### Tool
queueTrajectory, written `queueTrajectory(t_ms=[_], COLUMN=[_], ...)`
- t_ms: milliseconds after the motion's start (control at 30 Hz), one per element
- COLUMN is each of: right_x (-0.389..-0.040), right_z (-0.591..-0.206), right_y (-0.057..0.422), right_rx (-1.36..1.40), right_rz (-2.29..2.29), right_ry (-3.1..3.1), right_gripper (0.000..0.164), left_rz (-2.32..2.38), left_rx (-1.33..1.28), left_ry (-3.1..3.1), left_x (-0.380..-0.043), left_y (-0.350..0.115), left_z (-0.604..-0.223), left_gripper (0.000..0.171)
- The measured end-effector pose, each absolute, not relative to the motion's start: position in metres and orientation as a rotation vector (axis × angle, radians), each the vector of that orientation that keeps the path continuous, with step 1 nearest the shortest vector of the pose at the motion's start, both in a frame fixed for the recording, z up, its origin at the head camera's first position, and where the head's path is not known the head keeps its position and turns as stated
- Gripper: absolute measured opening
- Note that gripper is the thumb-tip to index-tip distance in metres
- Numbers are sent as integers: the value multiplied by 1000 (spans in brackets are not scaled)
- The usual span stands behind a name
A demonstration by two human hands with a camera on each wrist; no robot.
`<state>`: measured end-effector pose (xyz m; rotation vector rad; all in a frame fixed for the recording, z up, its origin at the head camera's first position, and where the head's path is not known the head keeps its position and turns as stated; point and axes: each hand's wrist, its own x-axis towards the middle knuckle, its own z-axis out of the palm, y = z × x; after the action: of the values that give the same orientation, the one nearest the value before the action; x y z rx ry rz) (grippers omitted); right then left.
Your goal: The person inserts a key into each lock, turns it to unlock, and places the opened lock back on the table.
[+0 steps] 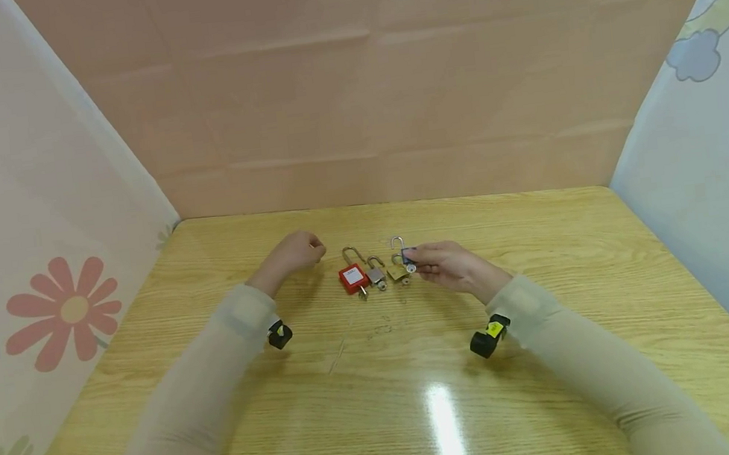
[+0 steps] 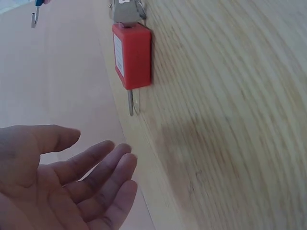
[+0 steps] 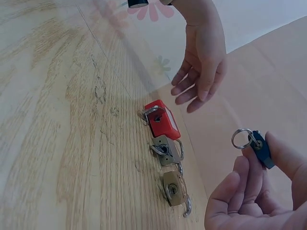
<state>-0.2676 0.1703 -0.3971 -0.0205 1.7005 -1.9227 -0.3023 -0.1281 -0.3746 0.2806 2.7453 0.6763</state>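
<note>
My right hand (image 1: 447,264) pinches a small blue padlock (image 3: 261,149) between thumb and fingers, above the table. Its shackle stands open in the head view, and a key ring (image 3: 241,139) hangs at its keyhole. Left of it lie a brass padlock (image 1: 398,272), a silver-grey padlock (image 1: 376,276) and a red padlock (image 1: 353,278) with a white label, in a row. All three have raised shackles and keys at their bottoms. My left hand (image 2: 81,184) hovers left of the red padlock, fingers loosely bent, holding nothing.
The padlocks lie on a wood-grain table (image 1: 333,426). Faint scribbled marks (image 1: 381,329) show on its surface in front of them. A pinkish backdrop (image 1: 378,106) rises behind the table, with patterned sheets (image 1: 76,305) on both sides.
</note>
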Motion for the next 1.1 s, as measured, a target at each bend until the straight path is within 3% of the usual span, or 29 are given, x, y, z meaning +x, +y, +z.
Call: queueTrajectory(t_ms=[100, 300, 567, 1100], right_x=[-269, -280, -294, -305], right_z=[-398, -397, -398, -413], right_y=[173, 182, 185, 183], right_rx=[-22, -83, -142, -53], right_rz=[-1899, -1535, -1201, -1205], right_ry=[1744, 2253, 2501, 2370], right_gripper=[22, 43, 27, 27], left_rz=[641, 665, 678, 661], left_rx=[294, 300, 299, 304], left_ry=[2709, 2647, 2630, 2642], left_x=[-303, -304, -302, -300], left_y=[-131, -130, -126, -122], left_z=[-376, -377, -377, -377], left_gripper=[41, 40, 40, 40])
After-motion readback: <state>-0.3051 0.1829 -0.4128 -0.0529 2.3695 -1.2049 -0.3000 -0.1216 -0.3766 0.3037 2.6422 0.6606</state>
